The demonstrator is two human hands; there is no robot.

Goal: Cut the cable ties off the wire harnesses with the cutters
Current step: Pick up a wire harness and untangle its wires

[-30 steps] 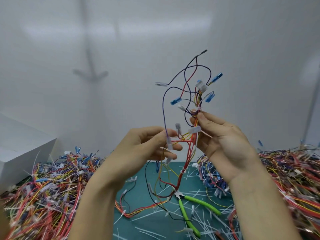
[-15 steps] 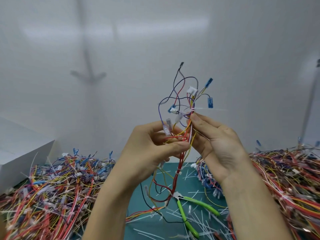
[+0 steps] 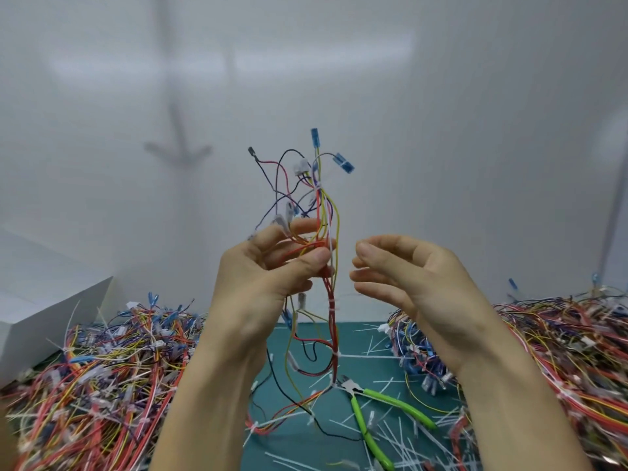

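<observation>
Multicoloured wire harness with white cable ties (image 3: pixel 331 300), long axis upright, is pinched mid-length in the left grip (image 3: pixel 272 266); the right grip (image 3: pixel 407 277), loosely curled and empty just beside it, is judged nearer the green-handled cutters (image 3: pixel 360 416) laid on the teal desk (image 3: pixel 360 331) below.

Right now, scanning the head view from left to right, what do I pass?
White box → left pile of wire harnesses → left hand gripping a raised harness → right hand, holding nothing → right pile of wire harnesses.
</observation>
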